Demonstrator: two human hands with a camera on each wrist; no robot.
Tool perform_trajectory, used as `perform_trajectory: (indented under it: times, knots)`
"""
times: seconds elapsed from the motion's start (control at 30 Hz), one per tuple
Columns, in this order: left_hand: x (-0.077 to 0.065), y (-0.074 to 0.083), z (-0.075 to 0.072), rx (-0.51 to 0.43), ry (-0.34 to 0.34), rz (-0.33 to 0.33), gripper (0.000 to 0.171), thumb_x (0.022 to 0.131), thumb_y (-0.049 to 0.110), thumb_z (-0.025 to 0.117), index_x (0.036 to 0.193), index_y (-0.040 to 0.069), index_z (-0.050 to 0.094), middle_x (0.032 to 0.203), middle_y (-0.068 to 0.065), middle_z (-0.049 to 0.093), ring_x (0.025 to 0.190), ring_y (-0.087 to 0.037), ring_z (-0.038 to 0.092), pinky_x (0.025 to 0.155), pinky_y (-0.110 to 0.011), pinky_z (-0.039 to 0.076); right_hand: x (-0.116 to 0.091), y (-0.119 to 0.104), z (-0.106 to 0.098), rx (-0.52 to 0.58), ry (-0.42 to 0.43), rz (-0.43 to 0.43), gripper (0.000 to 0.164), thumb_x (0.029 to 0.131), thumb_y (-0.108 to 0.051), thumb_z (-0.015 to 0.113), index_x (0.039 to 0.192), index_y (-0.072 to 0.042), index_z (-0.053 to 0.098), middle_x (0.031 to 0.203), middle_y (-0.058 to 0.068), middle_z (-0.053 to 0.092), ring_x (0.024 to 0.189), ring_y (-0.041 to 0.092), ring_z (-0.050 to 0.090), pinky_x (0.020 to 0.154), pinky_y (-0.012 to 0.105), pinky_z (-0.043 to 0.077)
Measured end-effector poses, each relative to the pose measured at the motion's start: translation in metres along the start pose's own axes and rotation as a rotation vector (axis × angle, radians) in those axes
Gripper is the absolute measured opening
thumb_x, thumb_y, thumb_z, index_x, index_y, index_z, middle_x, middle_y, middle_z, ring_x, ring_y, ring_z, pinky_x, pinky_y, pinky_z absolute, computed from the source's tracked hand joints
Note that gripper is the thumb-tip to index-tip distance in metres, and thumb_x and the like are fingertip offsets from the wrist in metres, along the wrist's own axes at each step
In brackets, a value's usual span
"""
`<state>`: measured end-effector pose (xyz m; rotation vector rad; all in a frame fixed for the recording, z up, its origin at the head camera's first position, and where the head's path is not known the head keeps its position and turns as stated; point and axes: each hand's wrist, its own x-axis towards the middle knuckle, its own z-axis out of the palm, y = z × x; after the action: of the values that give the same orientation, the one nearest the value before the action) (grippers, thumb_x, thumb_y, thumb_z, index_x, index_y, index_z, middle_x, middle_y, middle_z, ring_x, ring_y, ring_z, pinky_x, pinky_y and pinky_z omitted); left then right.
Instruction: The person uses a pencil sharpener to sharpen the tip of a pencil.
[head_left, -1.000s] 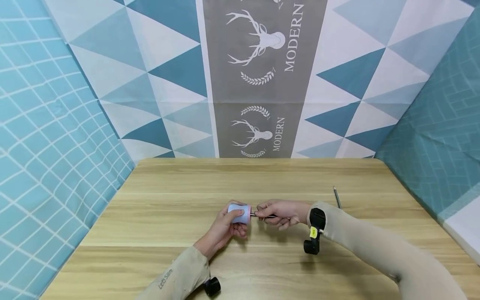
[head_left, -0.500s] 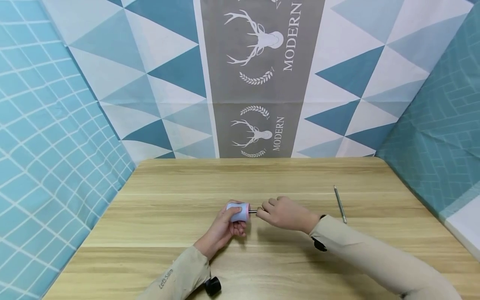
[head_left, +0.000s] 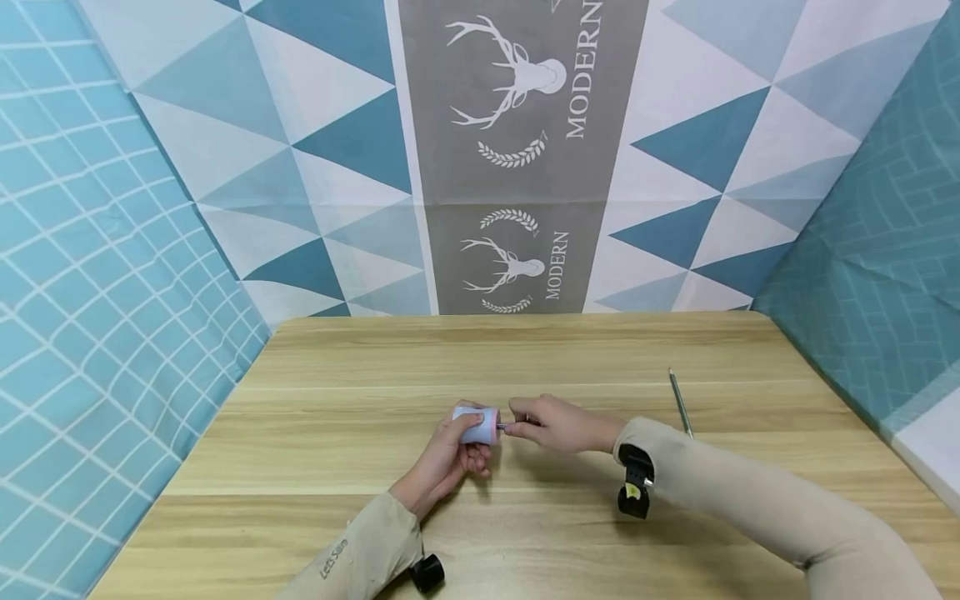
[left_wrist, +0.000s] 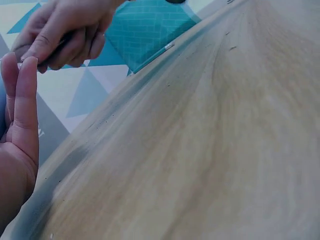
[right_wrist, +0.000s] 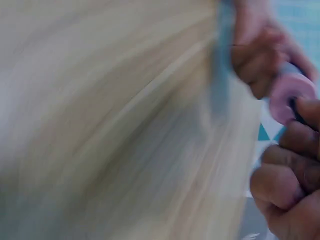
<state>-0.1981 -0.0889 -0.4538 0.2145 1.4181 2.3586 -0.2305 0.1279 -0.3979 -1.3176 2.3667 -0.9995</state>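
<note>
My left hand (head_left: 444, 458) grips a light blue pencil sharpener (head_left: 471, 426) with a pink end, held lengthwise above the table and pointing right. A slim dark pencil (head_left: 503, 426) enters the hole in that pink end. My right hand (head_left: 566, 425) pinches the pencil close to the sharpener, and most of its length is hidden by the fingers. In the right wrist view, the pink face (right_wrist: 281, 100) of the sharpener shows around the pencil, somewhat blurred. The left wrist view shows fingers of my left hand (left_wrist: 22, 125) out straight, with the sharpener barely in view.
Another pencil (head_left: 679, 400) lies on the wooden table (head_left: 337, 367) to the right, partly behind my right sleeve (head_left: 720, 467). A patterned backdrop (head_left: 517, 167) stands at the table's far edge, with blue cloth (head_left: 112, 250) on the left.
My right hand has turned over and back around the pencil, now nearer the sharpener. Less of the pencil shows between them. My left hand stays nearly still.
</note>
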Motion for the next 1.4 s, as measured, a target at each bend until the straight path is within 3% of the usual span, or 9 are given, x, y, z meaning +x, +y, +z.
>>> perform_trajectory:
  times: [0.2,0.33,0.47,0.6,0.73,0.9,1.07,1.2,1.4]
  knots:
    - [0.0,-0.002,0.001,0.015,-0.008,0.023,0.017,0.096,0.015,0.049,0.112,0.011,0.05,0.058,-0.002,0.064,0.043,-0.006,0.058,0.045,-0.027,0.057,-0.002,0.009,-0.002,0.851,-0.169,0.421,0.021,0.105,-0.021,0.046,0.09,-0.007,0.043,0.052,-0.007,0.028,0.039,0.003,0.021,0.033,0.017,0.017]
    - [0.001,-0.003,-0.001,0.046,-0.034,0.031,0.016,0.096,0.014,0.051,0.111,0.011,0.052,0.058,-0.002,0.064,0.044,-0.006,0.059,0.046,-0.028,0.057,-0.006,0.013,0.001,0.964,-0.189,0.47,0.019,0.106,-0.022,0.044,0.096,-0.006,0.044,0.053,-0.007,0.027,0.04,0.002,0.022,0.033,0.016,0.018]
    - [0.002,-0.002,-0.001,0.048,-0.044,0.026,0.016,0.096,0.015,0.051,0.112,0.011,0.051,0.059,-0.001,0.064,0.044,-0.006,0.059,0.047,-0.027,0.058,-0.01,0.005,-0.003,0.554,-0.067,0.278,0.021,0.103,-0.022,0.053,0.09,-0.006,0.051,0.055,-0.008,0.034,0.044,0.004,0.026,0.039,0.019,0.023]
    - [0.004,0.0,0.0,0.036,-0.017,0.012,0.021,0.096,0.016,0.048,0.116,0.009,0.047,0.06,0.0,0.063,0.044,-0.005,0.057,0.047,-0.026,0.057,-0.014,-0.003,-0.007,-0.248,0.124,-0.094,0.01,0.098,-0.017,0.063,0.092,-0.009,0.059,0.062,-0.01,0.048,0.051,0.002,0.038,0.045,0.019,0.036]
    - [0.004,0.002,0.001,0.009,0.027,-0.013,0.027,0.095,0.019,0.046,0.119,0.007,0.042,0.059,0.0,0.061,0.042,-0.004,0.054,0.046,-0.024,0.054,-0.014,-0.003,-0.005,-1.01,0.263,-0.451,0.015,0.103,-0.007,0.043,0.093,-0.009,0.054,0.071,-0.005,0.052,0.056,0.006,0.044,0.045,0.019,0.04]
    - [0.002,0.005,0.0,-0.008,0.044,-0.033,0.029,0.095,0.019,0.045,0.12,0.006,0.04,0.057,0.0,0.06,0.041,-0.004,0.053,0.045,-0.023,0.053,-0.006,0.004,0.005,-1.343,0.35,-0.595,0.039,0.109,-0.009,0.015,0.093,-0.009,0.051,0.068,-0.003,0.049,0.051,0.009,0.042,0.039,0.018,0.034]
    - [0.001,0.005,0.0,-0.013,0.038,-0.032,0.026,0.097,0.018,0.045,0.119,0.006,0.04,0.056,0.0,0.06,0.041,-0.004,0.054,0.045,-0.023,0.054,0.0,0.005,0.01,-1.055,0.282,-0.476,0.019,0.107,-0.015,0.042,0.089,-0.01,0.049,0.057,-0.007,0.045,0.045,0.004,0.039,0.039,0.014,0.031]
    - [0.001,0.003,0.0,-0.014,0.026,-0.025,0.023,0.097,0.017,0.045,0.117,0.005,0.042,0.056,0.0,0.061,0.042,-0.004,0.055,0.045,-0.023,0.054,0.003,0.001,0.008,-0.557,0.165,-0.284,0.022,0.098,-0.012,0.061,0.083,-0.011,0.045,0.057,-0.01,0.038,0.047,-0.001,0.034,0.041,0.013,0.03]
    - [0.002,0.001,0.001,-0.016,0.031,-0.027,0.023,0.097,0.019,0.046,0.116,0.007,0.042,0.058,0.0,0.061,0.042,-0.004,0.056,0.046,-0.023,0.055,0.008,-0.003,-0.008,0.149,-0.048,0.107,0.029,0.102,-0.016,0.055,0.077,-0.012,0.043,0.057,-0.009,0.033,0.047,0.002,0.029,0.041,0.019,0.026]
